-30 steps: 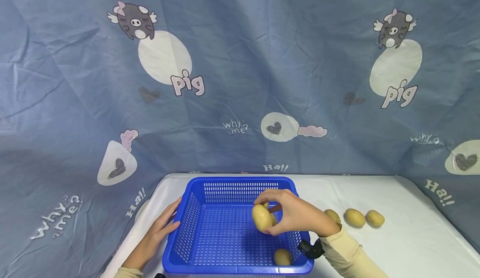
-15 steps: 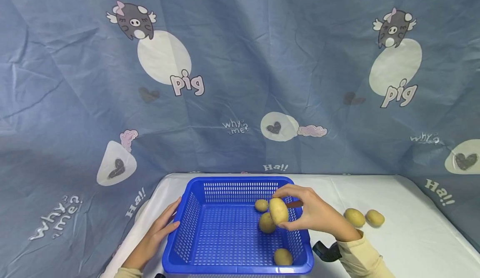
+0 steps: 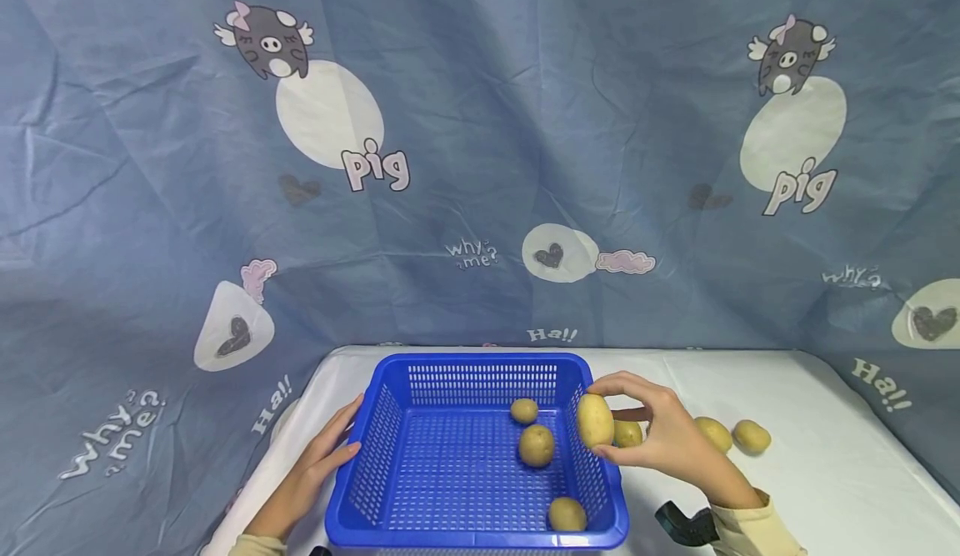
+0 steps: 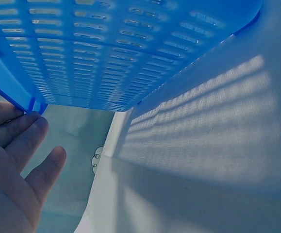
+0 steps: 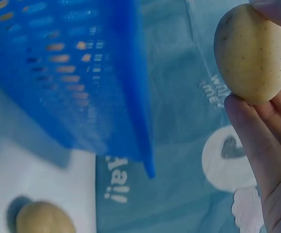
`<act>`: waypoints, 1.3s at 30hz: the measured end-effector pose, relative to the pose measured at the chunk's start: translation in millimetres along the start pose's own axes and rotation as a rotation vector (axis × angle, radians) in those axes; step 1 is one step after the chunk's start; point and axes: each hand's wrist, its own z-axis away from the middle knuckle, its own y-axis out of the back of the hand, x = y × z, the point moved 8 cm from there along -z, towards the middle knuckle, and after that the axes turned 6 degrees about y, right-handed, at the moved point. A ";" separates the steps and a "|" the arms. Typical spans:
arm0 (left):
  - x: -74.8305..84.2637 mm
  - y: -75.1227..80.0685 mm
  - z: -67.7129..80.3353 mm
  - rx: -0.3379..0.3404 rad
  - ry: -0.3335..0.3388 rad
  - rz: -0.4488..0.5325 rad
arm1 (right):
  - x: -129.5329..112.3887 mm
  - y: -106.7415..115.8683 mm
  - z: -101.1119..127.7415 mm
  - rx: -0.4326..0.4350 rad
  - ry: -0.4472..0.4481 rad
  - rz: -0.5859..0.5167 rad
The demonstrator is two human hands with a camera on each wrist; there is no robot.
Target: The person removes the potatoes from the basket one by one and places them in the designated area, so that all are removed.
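Right hand (image 3: 667, 439): we see fingertips and thumb pinching a potato (image 3: 595, 420) by its ends, held in the air at the basket's right wall.
Left hand (image 3: 315, 464): fingers straight, resting against the left wall of the blue basket (image 3: 360, 448).
Basket contents: three potatoes (image 3: 537, 445) lie inside.
Table (image 3: 825, 473): three more potatoes (image 3: 751, 436) lie right of the basket.
Risk, slip: we judge the light pinch could let the smooth potato roll out.
Risk, knock: we judge the potato could catch the wall and shift the basket.
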 end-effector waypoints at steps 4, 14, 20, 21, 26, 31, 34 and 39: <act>0.0 0.2 0.2 0.006 0.003 -0.006 | 5.1 7.5 11.2 0.015 -0.021 0.033; 0.3 -0.1 0.5 0.007 0.015 0.005 | 17.1 16.5 35.5 0.045 -0.089 0.088; -0.2 -0.1 1.1 0.004 0.015 0.009 | 24.3 19.3 51.5 0.041 -0.116 0.168; -0.2 0.0 1.2 0.005 0.015 0.008 | 25.2 19.2 54.0 0.040 -0.117 0.173; -0.5 0.3 1.2 0.006 0.017 0.007 | 30.9 16.7 66.1 0.029 -0.116 0.158; -1.4 -0.2 0.3 0.000 0.027 0.019 | 41.7 12.1 80.2 0.002 -0.138 0.137; -1.6 -0.2 -0.1 -0.002 0.025 0.018 | 49.7 7.9 89.2 -0.019 -0.151 0.114; -1.3 0.3 -0.7 -0.004 0.015 0.021 | 63.9 -0.1 100.5 -0.107 -0.248 0.036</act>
